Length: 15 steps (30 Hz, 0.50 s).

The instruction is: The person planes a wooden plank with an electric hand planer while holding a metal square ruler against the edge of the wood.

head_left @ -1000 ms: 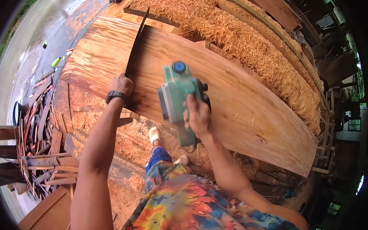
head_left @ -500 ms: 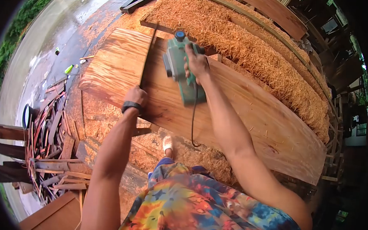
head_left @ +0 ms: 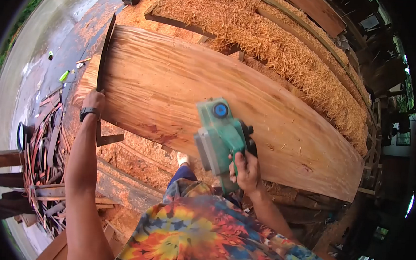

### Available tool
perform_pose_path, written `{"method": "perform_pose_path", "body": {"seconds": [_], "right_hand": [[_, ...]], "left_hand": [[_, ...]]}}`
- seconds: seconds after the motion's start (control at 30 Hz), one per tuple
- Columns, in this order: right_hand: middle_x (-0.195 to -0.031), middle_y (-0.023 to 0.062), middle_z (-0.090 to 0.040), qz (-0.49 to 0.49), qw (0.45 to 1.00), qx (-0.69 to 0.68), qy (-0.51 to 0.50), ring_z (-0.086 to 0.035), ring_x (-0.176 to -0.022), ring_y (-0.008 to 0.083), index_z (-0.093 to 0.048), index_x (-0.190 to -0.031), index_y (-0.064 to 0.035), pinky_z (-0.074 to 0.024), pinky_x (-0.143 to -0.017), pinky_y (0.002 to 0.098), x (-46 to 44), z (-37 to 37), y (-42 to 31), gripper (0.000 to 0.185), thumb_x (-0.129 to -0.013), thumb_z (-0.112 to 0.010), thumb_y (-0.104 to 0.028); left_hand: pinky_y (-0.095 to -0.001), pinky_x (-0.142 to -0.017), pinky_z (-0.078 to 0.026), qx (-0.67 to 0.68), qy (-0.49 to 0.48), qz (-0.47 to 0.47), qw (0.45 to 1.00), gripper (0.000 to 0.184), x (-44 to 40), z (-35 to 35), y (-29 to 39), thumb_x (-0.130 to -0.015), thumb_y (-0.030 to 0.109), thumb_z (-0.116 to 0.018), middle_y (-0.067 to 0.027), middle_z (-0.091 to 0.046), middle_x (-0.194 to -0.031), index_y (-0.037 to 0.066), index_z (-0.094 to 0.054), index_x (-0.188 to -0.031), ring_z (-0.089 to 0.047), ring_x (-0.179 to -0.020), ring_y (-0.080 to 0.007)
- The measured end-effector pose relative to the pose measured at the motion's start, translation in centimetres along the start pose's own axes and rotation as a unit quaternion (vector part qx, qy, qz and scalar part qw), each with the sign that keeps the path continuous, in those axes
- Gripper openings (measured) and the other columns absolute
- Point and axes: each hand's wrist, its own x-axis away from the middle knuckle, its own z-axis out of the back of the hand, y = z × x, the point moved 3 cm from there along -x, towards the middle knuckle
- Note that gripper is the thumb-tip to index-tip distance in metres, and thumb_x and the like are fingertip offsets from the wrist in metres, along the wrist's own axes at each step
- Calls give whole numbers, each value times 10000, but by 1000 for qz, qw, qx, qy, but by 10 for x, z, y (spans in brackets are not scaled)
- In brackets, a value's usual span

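Note:
A wide wooden board [head_left: 283,129] with streaked grain lies across the middle of the view. My left hand [head_left: 94,103] is closed around a dark L-shaped carpenter's square [head_left: 106,54], whose long arm lies across the board near its left end. The short arm sticks out past the board's near edge. In my right hand [head_left: 246,172] is a green electric hand planer [head_left: 221,138] with a blue knob, gripped by its handle. The planer is held up over the board's near edge, close to my body, and its underside is hidden.
Curly wood shavings [head_left: 286,68] are heaped along the board's far side, with timber strips among them. A pile of scrap wood sticks [head_left: 52,145] lies at the left. A bright green item [head_left: 64,76] lies on the wet ground. My foot [head_left: 182,159] shows below the board.
My left hand has slid the square leftward, toward the board's left end. My right hand has drawn the planer off the board's middle, rightward and back toward my body.

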Motion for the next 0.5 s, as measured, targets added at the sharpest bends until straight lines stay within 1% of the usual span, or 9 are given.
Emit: {"method": "perform_pose_path", "body": {"seconds": [0.1,0.17,0.23,0.3,0.37,0.43,0.5], "right_hand": [[-582,-2,-487,16,1000,-4,22,-473,-433,66,-597,-965,0,-346,-382,244,-53,-18,-26,453,-1035,-519,-441],[-544,4,-479,26,999,0,24,-462,-403,81,-591,-876,-8,-344,-362,270,-99,-29,-36,479,-1028,-524,-458],[-515,16,-483,29,999,17,30,-457,-381,100,-579,-807,-16,-348,-350,296,-152,-43,-50,527,-1006,-540,-501],[-515,35,-499,40,998,-14,35,-471,-388,124,-577,-780,-18,-366,-355,303,-209,-60,-63,570,-972,-566,-555],[-567,23,-498,65,997,32,14,-465,-423,114,-569,-850,-28,-397,-401,276,-253,-69,-84,628,-946,-536,-647],[-614,30,-508,56,998,18,5,-469,-444,118,-578,-890,-21,-414,-406,283,-283,-76,-94,641,-939,-535,-658],[-637,31,-510,29,1000,8,-4,-467,-448,119,-583,-923,-20,-415,-402,287,-286,-79,-97,644,-938,-534,-661]], "left_hand": [[-526,-931,-484,0,2,-6,1000,536,8,9,7,-979,443,-513,-329,-648,-1122,-60,-668,-1076,-607,-1108,-475],[-526,-932,-483,11,2,-13,1000,541,6,9,5,-970,444,-533,-343,-646,-1106,-71,-662,-1071,-605,-1105,-484],[-524,-936,-482,9,-11,-13,1000,545,5,8,3,-969,441,-535,-348,-643,-1105,-80,-657,-1073,-603,-1108,-488],[-525,-947,-478,20,0,-11,1000,547,7,11,4,-968,433,-534,-357,-638,-1111,-92,-659,-1055,-600,-1113,-493],[-527,-951,-476,22,7,-13,1000,540,5,9,4,-969,425,-532,-359,-636,-1113,-93,-665,-1045,-598,-1116,-494],[-531,-957,-471,14,3,-22,1000,535,9,12,9,-968,420,-532,-364,-633,-1113,-91,-662,-1059,-596,-1125,-489],[-533,-961,-468,-4,-3,-28,1000,535,7,10,8,-966,423,-535,-361,-632,-1120,-85,-658,-1078,-594,-1131,-485]]}}
